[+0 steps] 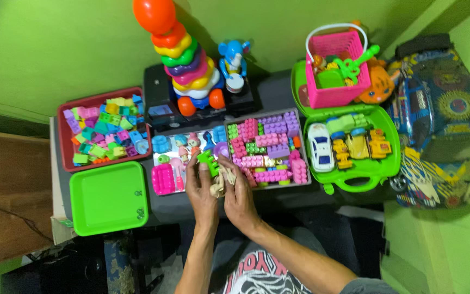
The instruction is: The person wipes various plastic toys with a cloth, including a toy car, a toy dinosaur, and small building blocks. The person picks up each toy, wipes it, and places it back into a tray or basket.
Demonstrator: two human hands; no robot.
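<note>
Nearest to you is your printed shirt (257, 275), with both forearms reaching up from it toward the bench (270, 92). Your left hand (201, 188) and right hand (239, 193) sit close together, almost touching, at the bench's near edge. Between them you hold a small beige toy piece (221, 182), fingers of both hands curled on it. The fingertips of your left hand also pinch a small green block (208, 159), which pokes up just above the hands.

Just beyond your right hand lies a grey tray (300, 149) packed with pink, purple and green building blocks (265, 144). Just beyond your left hand sits a clear tray with little figures and blue cups (183, 144), and a pink toy basket piece (162, 179) lies just left of that hand.

Further left, a bright green square lid (110, 197) lies flat at the near edge, and beyond it a red bin (63, 139) holds loose mixed blocks (104, 133). To the right of your right hand, an open green case (384, 158) carries a white toy car (319, 147) and yellow vehicles (357, 147). Beyond that stands a pink basket (335, 71). Far beyond the hands rise a stacking-ring tower (183, 54) and a blue elephant toy (233, 62). A patterned bag (441, 120) leans at the far right.
</note>
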